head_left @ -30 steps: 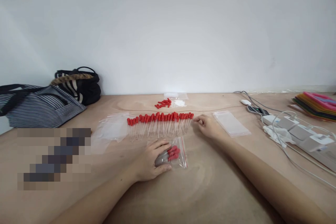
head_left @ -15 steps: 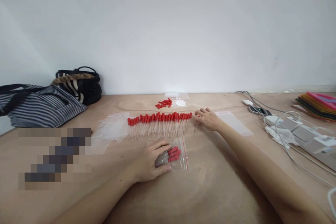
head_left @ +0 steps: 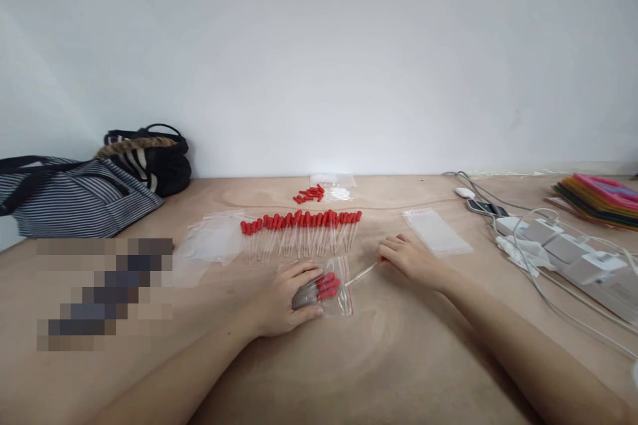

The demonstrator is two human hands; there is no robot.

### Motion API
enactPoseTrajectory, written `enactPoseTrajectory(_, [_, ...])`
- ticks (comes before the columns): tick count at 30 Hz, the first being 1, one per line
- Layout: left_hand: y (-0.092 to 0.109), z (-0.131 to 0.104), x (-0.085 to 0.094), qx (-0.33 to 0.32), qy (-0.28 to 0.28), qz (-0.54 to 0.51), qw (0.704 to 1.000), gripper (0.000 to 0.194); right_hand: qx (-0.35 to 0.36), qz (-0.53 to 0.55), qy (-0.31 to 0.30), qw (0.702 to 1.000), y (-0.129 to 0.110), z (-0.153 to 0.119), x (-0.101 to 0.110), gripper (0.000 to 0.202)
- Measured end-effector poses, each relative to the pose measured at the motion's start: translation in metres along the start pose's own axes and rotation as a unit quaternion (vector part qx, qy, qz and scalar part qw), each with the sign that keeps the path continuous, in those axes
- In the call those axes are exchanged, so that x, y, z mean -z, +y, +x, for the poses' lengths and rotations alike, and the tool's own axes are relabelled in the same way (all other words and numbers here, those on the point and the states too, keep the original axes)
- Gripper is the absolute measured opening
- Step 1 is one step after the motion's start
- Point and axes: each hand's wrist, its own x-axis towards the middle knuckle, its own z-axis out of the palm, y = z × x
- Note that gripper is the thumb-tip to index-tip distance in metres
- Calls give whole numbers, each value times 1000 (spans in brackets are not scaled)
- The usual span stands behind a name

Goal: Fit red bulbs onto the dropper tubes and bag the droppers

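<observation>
Pinching a dropper (head_left: 366, 271), the right hand (head_left: 409, 259) points it at the bag (head_left: 343, 307).

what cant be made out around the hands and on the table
Head view:
Dropper in right hand: the hand covers most of its red bulb.
Bagged droppers: left hand hides their tips.
Striped bag: cut off by left edge.
Dark shape at left: blurred by pixelation.
</observation>
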Motion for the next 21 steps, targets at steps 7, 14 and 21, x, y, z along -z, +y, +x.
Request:
enactPoseTrajectory(7, [1, 0, 1, -2, 4, -2, 1000, 57, 5, -51, 42, 998, 0, -4, 4, 22])
enactPoseTrajectory(14, [0, 0, 0, -10, 13, 1, 1000, 56, 6, -50, 33, 998, 3, -4, 2, 20])
enactPoseTrajectory(21, [0, 1, -2, -15, 20, -7, 1000, 56, 62, 70, 33, 995, -30, 9, -4, 18])
